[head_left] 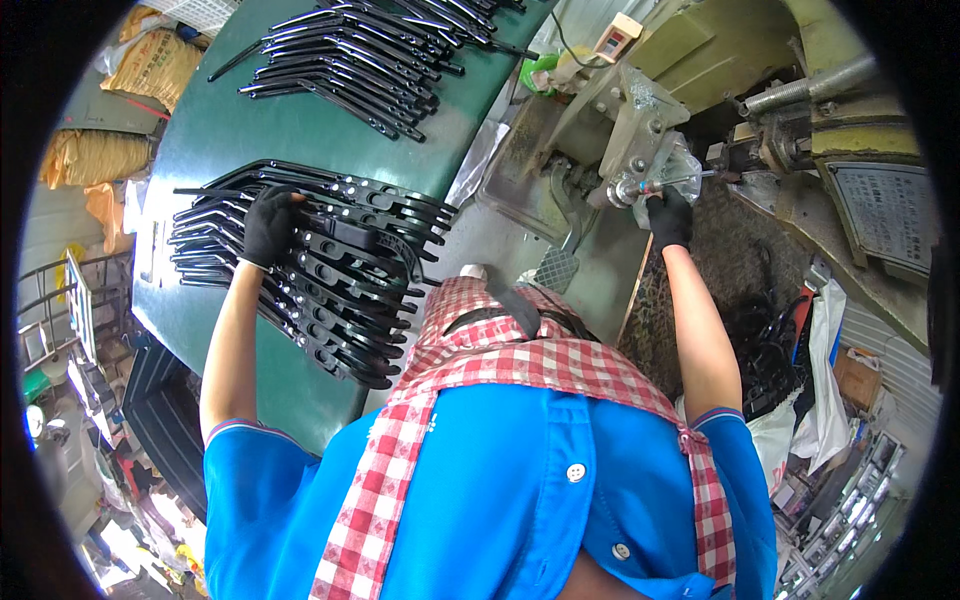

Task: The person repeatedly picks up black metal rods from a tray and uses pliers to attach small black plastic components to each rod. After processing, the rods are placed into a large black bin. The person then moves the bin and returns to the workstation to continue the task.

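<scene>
My left hand [270,228], in a black glove with bare fingertips, is curled over one of the black metal arms at the left of a fanned stack on the table. These black arms [345,262] have thin bent rods at one end and wider, holed, hooked plates at the other. Out to the right, my right hand [670,218], gloved the same way, is closed just below the metal tool head [625,190] of a green machine. Whatever its fingers pinch is too small or hidden to name. Clear plastic film [680,165] hangs beside that hand.
Further back on the green table [200,130] lies another pile of black bent rods [350,65]. A foot pedal [558,268] sits below the machine [720,50]. Dark parts [760,330] and white sacks [822,370] lie at the right. Yellow sacks [150,75] stand far left.
</scene>
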Available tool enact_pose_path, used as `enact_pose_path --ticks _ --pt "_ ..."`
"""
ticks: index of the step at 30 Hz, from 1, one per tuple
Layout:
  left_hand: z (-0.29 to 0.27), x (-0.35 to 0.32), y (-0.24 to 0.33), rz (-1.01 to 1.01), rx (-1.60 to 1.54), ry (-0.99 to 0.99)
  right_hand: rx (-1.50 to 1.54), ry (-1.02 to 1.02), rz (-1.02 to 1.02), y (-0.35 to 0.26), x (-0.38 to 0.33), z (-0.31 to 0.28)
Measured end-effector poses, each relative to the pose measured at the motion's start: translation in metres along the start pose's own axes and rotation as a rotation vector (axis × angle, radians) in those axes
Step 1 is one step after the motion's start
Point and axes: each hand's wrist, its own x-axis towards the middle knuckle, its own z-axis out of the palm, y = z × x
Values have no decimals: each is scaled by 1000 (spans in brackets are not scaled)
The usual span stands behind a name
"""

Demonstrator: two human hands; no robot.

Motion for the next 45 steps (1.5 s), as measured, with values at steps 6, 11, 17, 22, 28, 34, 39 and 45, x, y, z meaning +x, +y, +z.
enact_pose_path --ticks 6,11,17,22,28,34,39,45 --pt "11 52 3 -85 106 72 922 29 203 -65 -12 -71" --pt "32 119 7 7 133 -93 1176 -33 73 -166 -27 -142" --pt "17 137 66 127 152 -645 949 62 36 -175 -26 -132" --pt "-22 84 73 -30 159 -984 933 89 136 -176 -28 -129" --pt "-25 38 64 131 466 -676 1026 280 92 -179 -54 -116" --pt "-23 34 64 276 575 -409 883 72 143 -181 -82 -86" --pt "-43 45 68 2 355 -568 880 22 211 -179 -88 -84" --pt "-5 129 25 200 383 -147 892 -16 300 -168 -107 -77"
